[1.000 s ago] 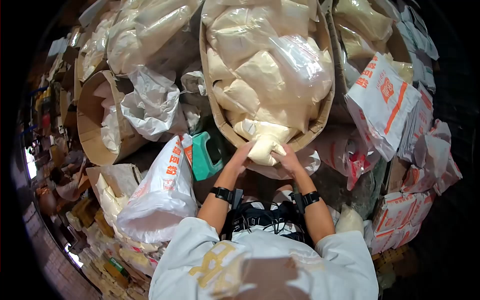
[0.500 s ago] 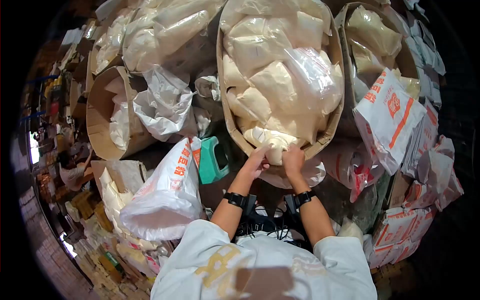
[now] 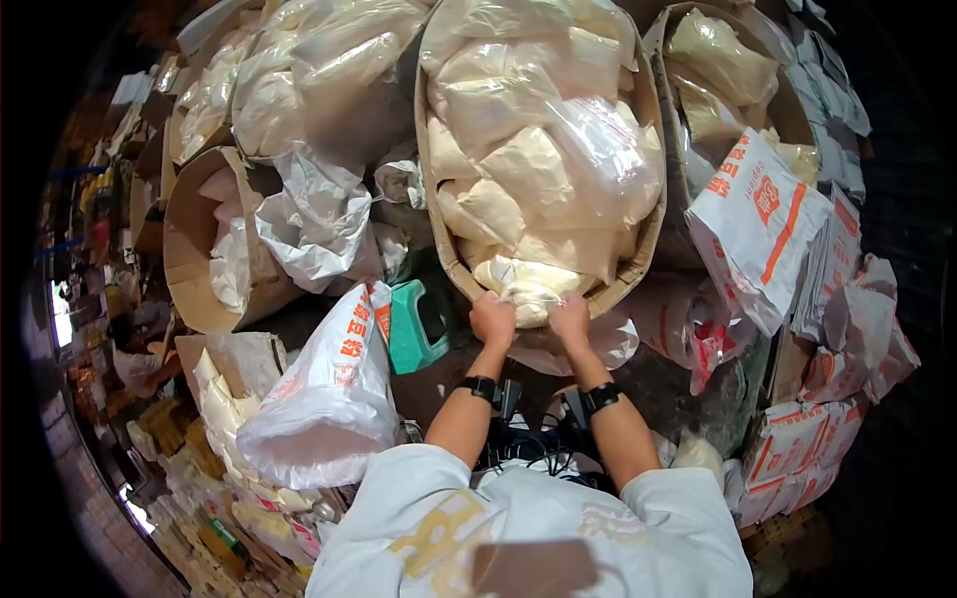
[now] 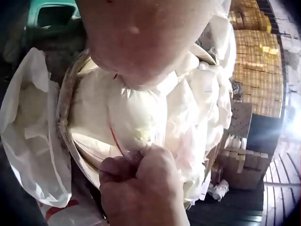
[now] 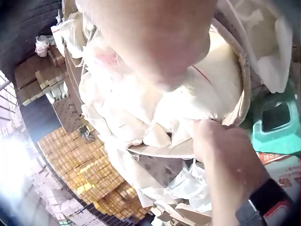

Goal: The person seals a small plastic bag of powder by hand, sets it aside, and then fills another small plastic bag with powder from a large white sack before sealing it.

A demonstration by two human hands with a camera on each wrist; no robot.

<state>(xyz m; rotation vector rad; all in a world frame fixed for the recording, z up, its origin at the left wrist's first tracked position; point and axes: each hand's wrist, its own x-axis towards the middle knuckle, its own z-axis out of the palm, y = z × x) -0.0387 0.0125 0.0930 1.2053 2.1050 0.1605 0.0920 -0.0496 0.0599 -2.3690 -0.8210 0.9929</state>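
A small cream bag (image 3: 532,301) with a gathered, bulging end lies at the near rim of the central box (image 3: 648,224). My left hand (image 3: 493,321) grips its left side, my right hand (image 3: 569,322) its right side, both with curled fingers. In the left wrist view my right hand (image 4: 148,186) pinches the bag (image 4: 138,113) beside a thin red line, while the left hand (image 4: 146,37) looms blurred above. The right wrist view has my left hand (image 5: 225,150) holding the bag's edge; fingertips are partly hidden there.
Filled bags (image 3: 528,169) fill the central box. Left of it stand an open white sack (image 3: 334,384), a green container (image 3: 415,327) and a round carton (image 3: 189,249). A printed white sack (image 3: 763,224) and stacked sacks (image 3: 802,453) are on the right.
The hands have moved from close together at the gathered bag end to its two sides, and the left fingers, looser half a second ago, now curl round it. The head view has shifted slightly.
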